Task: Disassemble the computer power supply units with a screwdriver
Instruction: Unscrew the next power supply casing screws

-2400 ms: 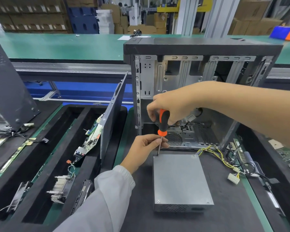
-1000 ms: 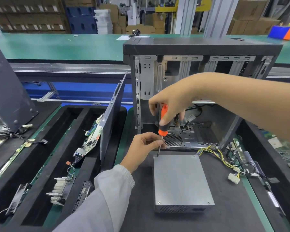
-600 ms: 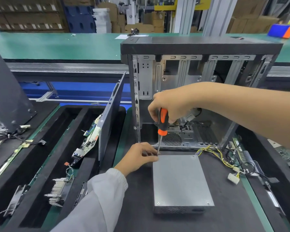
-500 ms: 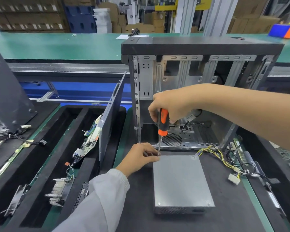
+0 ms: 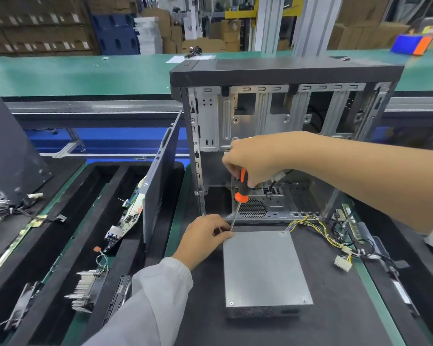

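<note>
- Grey metal power supply unit lying flat on the black mat of the table, just in front of the open computer case; laid lid-up, likely so the corner screws face the tool.
- Right hand clenched round the orange-and-black handle of the screwdriver, held from above, shaft slanting down to the unit's far-left corner; a top hold, probably for pressing down while twisting.
- Left hand at that same corner, fingers curled and pinching the thin shaft near its tip; seemingly steadying the bit on the screw and bracing the box against sliding. Screw itself hidden behind the fingers.
- Two screws visible at the near corners of the lid, not yet removed, so early in the opening by this judgement.
- Yellow-and-black cable bundle trailing right from the unit's far edge to a white connector, clear of the working corner.
- Detached side panel propped upright left of the case, beside a circuit board and a finned heatsink in the black trays; apparently sorted there as stripped parts.
- Risk: bit slipping off the screw toward the steadying fingers.
</note>
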